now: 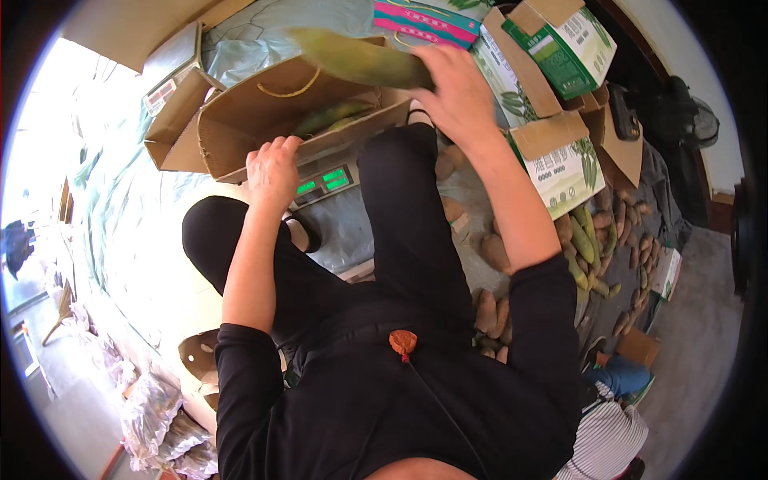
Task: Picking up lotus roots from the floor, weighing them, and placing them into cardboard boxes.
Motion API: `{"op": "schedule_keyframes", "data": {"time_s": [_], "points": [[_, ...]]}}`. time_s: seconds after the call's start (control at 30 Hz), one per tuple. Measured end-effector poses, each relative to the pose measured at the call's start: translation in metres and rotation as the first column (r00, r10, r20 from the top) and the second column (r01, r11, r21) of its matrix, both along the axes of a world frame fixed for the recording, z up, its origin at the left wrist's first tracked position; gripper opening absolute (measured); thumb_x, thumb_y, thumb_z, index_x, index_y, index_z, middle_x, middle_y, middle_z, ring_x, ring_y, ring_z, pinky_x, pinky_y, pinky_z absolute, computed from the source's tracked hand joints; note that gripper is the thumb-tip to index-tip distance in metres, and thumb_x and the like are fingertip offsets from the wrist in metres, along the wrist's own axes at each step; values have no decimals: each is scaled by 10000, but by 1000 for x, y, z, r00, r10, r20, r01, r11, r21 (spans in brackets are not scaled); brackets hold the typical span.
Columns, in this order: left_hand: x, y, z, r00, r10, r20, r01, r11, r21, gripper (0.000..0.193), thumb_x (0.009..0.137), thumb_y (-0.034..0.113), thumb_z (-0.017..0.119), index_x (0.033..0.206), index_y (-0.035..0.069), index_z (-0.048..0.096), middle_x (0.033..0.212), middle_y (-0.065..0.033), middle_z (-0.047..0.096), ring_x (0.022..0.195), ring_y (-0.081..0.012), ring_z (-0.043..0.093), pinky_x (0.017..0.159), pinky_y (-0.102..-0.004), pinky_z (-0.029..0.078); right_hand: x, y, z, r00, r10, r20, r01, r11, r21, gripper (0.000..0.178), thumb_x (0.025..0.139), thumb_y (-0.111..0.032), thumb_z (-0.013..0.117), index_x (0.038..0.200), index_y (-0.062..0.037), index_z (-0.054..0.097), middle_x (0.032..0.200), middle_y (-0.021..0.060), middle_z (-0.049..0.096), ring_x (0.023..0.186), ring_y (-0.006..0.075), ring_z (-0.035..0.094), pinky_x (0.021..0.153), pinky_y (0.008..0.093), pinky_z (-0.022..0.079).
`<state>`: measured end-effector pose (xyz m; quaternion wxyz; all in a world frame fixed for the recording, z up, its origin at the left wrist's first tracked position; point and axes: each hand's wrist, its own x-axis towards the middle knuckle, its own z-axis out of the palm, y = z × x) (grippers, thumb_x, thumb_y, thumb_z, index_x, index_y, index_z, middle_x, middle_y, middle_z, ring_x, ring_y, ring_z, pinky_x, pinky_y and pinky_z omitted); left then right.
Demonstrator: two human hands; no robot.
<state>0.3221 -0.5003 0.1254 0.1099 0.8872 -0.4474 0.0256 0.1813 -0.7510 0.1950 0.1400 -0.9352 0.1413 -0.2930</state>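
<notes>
My right hand [464, 96] is closed round one end of a long green radish [356, 62]. It holds the radish level above a brown cardboard box [344, 138], and the radish's far end is blurred. The box is open and has a yellow cord handle [288, 86]. Inside it lie a few more green radishes [334, 117]. With its fingers hooked over the near rim, my left hand [274, 170] grips the box. Right under the box's near side shows a scale [324, 186] with lit green displays.
Several white and green cartons [564, 172] stand at the right. Loose green radishes [588, 240] and brown roots [496, 252] cover the floor beside my right leg. Filled plastic bags [148, 412] lie lower left. Another person in striped clothing [604, 436] is at the lower right.
</notes>
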Motion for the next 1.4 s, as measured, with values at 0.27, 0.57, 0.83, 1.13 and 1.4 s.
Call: {"op": "schedule_keyframes", "data": {"time_s": [0.27, 0.57, 0.83, 1.13, 1.4], "points": [[8, 3, -12, 998, -33, 46, 29, 996, 83, 263, 814, 97, 552, 1069, 152, 591, 996, -44, 628, 956, -247, 586, 787, -422, 432, -30, 4, -67, 994, -111, 22, 94, 920, 380, 341, 759, -191, 670, 1080, -126, 576, 1000, 71, 594, 973, 268, 565, 802, 381, 469], [14, 6, -21, 995, -49, 91, 35, 988, 147, 287, 865, 140, 530, 1151, 135, 547, 1089, -69, 619, 1023, -283, 574, 823, -433, 432, -330, 36, -199, 577, -331, -747, 748, 581, 320, 342, 766, -185, 645, 1087, -77, 592, 993, 145, 648, 953, 306, 611, 802, 385, 486], [15, 2, -19, 998, -44, 48, 36, 988, 150, 289, 871, 153, 528, 1159, 129, 547, 1096, -83, 622, 1020, -283, 579, 829, -428, 433, -539, 132, -267, -53, -50, -997, 493, 867, -70, 176, 824, -212, 588, 886, -48, 597, 837, 129, 633, 737, 272, 618, 632, 410, 488], [19, 10, -27, 990, -88, 106, 77, 991, 107, 291, 867, 146, 533, 1156, 116, 546, 1076, -100, 627, 987, -307, 593, 796, -431, 462, -527, 195, -282, 119, -134, -984, 811, -559, 174, 500, 773, -193, 690, 1221, -54, 516, 1114, 196, 603, 975, 326, 615, 737, 386, 530], [16, 2, -37, 990, -106, 93, 95, 989, 117, 284, 869, 141, 524, 1147, 88, 540, 1067, -123, 623, 977, -323, 593, 804, -430, 463, -545, 193, -308, 2, -261, -965, 840, -523, 143, 573, 781, -108, 686, 1290, -79, 426, 1220, 158, 515, 1059, 312, 536, 724, 422, 506]]}}
